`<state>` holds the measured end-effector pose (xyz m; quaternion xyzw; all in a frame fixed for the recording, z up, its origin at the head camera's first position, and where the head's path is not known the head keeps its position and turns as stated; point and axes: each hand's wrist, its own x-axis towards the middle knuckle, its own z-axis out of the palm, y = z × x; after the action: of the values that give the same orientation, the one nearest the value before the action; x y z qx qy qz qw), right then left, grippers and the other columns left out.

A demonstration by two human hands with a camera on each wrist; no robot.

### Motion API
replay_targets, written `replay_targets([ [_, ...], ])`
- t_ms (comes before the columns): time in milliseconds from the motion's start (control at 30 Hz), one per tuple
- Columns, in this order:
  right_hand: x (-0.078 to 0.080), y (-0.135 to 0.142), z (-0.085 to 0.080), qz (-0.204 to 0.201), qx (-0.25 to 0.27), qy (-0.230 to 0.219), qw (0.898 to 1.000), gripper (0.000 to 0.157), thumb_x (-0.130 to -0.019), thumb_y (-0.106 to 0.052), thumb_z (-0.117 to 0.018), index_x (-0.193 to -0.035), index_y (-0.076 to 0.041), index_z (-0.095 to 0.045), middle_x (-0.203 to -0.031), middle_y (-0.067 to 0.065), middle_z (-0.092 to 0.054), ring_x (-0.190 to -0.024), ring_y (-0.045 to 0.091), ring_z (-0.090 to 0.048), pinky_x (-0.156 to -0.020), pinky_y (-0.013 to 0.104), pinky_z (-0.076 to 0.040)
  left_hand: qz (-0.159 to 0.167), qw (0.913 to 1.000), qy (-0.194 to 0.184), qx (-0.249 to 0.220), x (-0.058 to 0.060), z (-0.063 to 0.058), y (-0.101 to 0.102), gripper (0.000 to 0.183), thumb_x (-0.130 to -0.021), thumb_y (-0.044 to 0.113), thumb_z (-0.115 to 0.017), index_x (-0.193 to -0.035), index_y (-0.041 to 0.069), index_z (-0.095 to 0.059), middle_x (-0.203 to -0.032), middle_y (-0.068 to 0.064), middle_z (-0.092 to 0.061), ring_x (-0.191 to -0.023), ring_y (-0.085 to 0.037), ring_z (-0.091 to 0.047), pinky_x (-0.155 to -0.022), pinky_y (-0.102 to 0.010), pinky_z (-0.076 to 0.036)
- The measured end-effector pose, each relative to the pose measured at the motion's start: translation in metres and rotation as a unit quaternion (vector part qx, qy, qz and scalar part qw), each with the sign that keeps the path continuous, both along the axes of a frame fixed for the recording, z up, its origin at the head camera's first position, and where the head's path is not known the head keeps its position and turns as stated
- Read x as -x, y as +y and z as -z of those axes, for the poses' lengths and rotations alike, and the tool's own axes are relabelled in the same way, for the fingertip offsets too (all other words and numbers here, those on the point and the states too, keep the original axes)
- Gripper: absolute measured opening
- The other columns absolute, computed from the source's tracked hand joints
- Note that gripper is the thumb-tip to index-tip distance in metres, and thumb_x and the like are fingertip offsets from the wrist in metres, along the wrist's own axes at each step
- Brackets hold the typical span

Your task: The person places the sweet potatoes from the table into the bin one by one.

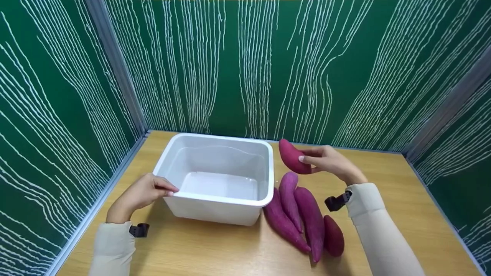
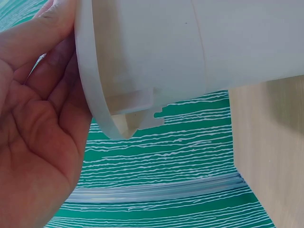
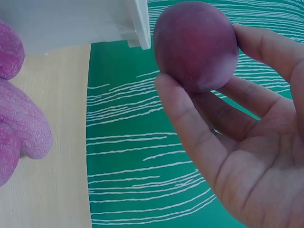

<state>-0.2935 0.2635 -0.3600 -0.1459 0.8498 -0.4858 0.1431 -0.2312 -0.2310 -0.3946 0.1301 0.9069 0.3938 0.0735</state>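
My left hand (image 1: 142, 195) pinches the front-left part of the rim of a white plastic bin (image 1: 226, 199); the left wrist view has the thumb and fingers on either side of that rim (image 2: 88, 66). Off the bin's right side, my right hand (image 1: 333, 162) holds a smooth reddish-purple sweet potato (image 1: 290, 155) above the table. In the right wrist view this sweet potato (image 3: 195, 45) appears end-on, gripped between thumb and fingertips. Beneath it lie long purple sweet potatoes (image 1: 310, 214), bunched against the bin's right side, with a shorter dark red one (image 1: 334, 237) beside them.
The bin stands on a light wooden table (image 1: 207, 253). Green walls (image 1: 230, 76) with white wavy lines close off the back and both sides, joined by grey metal corner posts (image 1: 117, 65). A small black wrist camera (image 1: 337, 201) sits on each sleeve.
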Motion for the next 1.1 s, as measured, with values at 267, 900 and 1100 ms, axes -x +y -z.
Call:
replay_targets([
  [267, 0.004, -0.009, -0.003, -0.005, 0.006, -0.004, 1.0, 0.054, -0.093, -0.035, -0.066, -0.137, -0.005, -0.055, -0.117, 0.015, -0.065, -0.101, 0.027, -0.063, -0.086, 0.038, -0.053, -0.003, 1.0, -0.008, -0.004, 0.0, -0.002, 0.001, 0.015, -0.084, -0.002, -0.072, -0.097, 0.004, -0.078, -0.102, -0.01, -0.072, -0.108, -0.034, -0.056, -0.094, -0.054, -0.046],
  [900, 0.013, -0.042, -0.007, -0.016, 0.024, -0.005, 1.0, 0.052, -0.091, -0.036, -0.069, -0.135, -0.01, -0.058, -0.113, 0.012, -0.067, -0.101, 0.027, -0.063, -0.085, 0.038, -0.054, 0.004, 0.9999, 0.007, 0.006, 0.002, 0.001, -0.001, 0.016, -0.084, -0.003, -0.071, -0.094, 0.006, -0.079, -0.098, -0.008, -0.072, -0.104, -0.03, -0.06, -0.092, -0.049, -0.049],
  [1100, 0.015, -0.054, -0.006, -0.022, 0.039, -0.012, 0.999, 0.051, -0.091, -0.035, -0.069, -0.135, -0.012, -0.059, -0.115, 0.011, -0.067, -0.103, 0.028, -0.062, -0.085, 0.039, -0.054, 0.0, 1.0, 0.003, 0.005, 0.001, 0.0, 0.0, 0.016, -0.085, -0.003, -0.071, -0.093, 0.007, -0.079, -0.099, -0.009, -0.072, -0.106, -0.032, -0.059, -0.093, -0.051, -0.048],
])
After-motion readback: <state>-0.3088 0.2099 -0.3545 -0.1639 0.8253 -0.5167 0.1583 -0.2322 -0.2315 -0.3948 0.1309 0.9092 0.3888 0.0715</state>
